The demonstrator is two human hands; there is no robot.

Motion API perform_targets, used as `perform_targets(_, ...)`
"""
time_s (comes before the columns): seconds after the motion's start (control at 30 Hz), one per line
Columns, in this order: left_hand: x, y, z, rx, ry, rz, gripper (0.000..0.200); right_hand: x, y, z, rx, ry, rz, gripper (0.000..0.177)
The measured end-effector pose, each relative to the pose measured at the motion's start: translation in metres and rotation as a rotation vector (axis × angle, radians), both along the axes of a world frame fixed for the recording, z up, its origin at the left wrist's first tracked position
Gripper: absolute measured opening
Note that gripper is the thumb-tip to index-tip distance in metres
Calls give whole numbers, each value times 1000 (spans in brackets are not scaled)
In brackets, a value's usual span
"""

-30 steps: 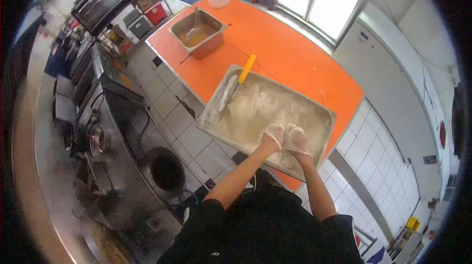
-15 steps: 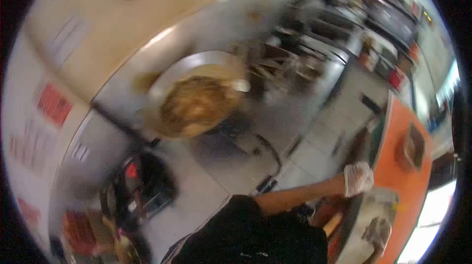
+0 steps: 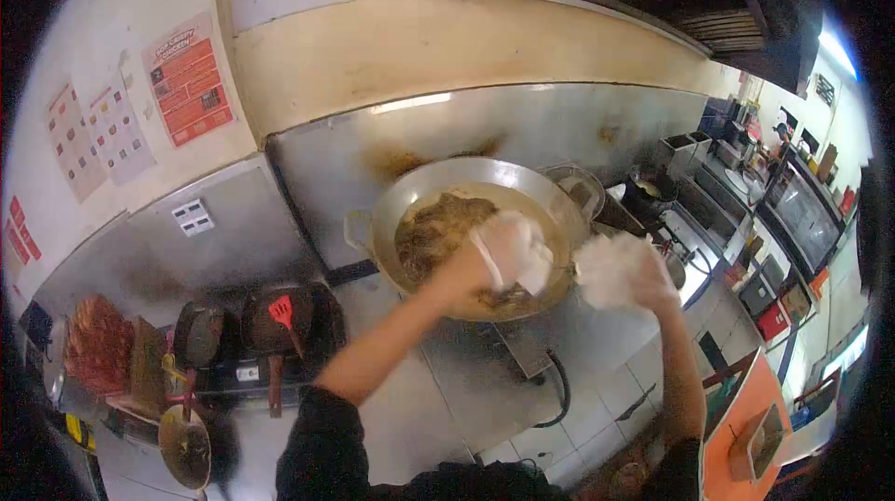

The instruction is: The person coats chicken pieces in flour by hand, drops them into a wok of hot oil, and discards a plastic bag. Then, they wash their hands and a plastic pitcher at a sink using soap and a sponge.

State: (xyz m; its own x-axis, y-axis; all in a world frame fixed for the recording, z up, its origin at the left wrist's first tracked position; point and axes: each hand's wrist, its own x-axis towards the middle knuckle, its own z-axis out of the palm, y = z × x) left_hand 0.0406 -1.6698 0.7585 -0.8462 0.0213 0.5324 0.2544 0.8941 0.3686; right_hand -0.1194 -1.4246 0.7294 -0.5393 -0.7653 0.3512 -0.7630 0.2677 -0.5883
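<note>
A large metal wok [image 3: 466, 170] of oil stands on the steel counter, and a brown mass [image 3: 443, 231] is bubbling in it. My left hand [image 3: 513, 254], in a clear plastic glove, reaches over the right part of the wok. Just beyond the wok's right rim is my right hand [image 3: 626, 270], also pale with a plastic glove. Both hands are smeared by motion, so their fingers and anything in them cannot be made out.
Two black pans [image 3: 256, 315] sit to the left, a red slotted turner [image 3: 282, 312] on one. Before them is a round strainer [image 3: 185, 445]. A wire basket [image 3: 578, 189] rests behind the wok. At lower right is an orange table [image 3: 722, 464] holding a small box [image 3: 757, 445].
My view has swung from the orange table toward the wok. Both gloved hands have moved from the table at the right to the wok, the left now above it.
</note>
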Motion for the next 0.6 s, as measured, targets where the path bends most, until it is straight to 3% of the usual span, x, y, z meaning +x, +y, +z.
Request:
perform_targets(0.03, -17, -30, 2, -35, -125, 49, 30, -11, -37, -2, -117, -175, 153, 16)
perform_targets(0.07, -31, -54, 7, -83, -236, 140, 30, 6, -81, 31, 324, 410, 226, 17)
perform_targets(0.13, -70, -98, -1, -122, -334, 223, 29, -27, -131, 2, 433, 766, 252, 15)
perform_targets(0.17, -98, -126, -18, -309, -374, 190, 28, -42, -156, -12, 466, 946, 261, 16)
perform_targets(0.23, -146, -163, -52, -495, -397, 153, 26, -50, -179, -42, -19, 21, 319, 19)
perform_targets(0.27, -165, -173, -67, -405, -553, 210, 31, -70, -201, -63, -59, -85, 344, 20)
perform_targets(0.33, -200, -192, -96, -320, -748, 300, 35, -112, -246, -118, 18, -54, 344, 22)
perform_targets(0.5, -242, -227, -169, -545, -689, 258, 26, -207, -310, -241, 96, -154, 282, 29)
perform_targets(0.6, -252, -235, -173, -636, -608, 267, 21, -264, -327, -296, 7, -260, 274, 35)
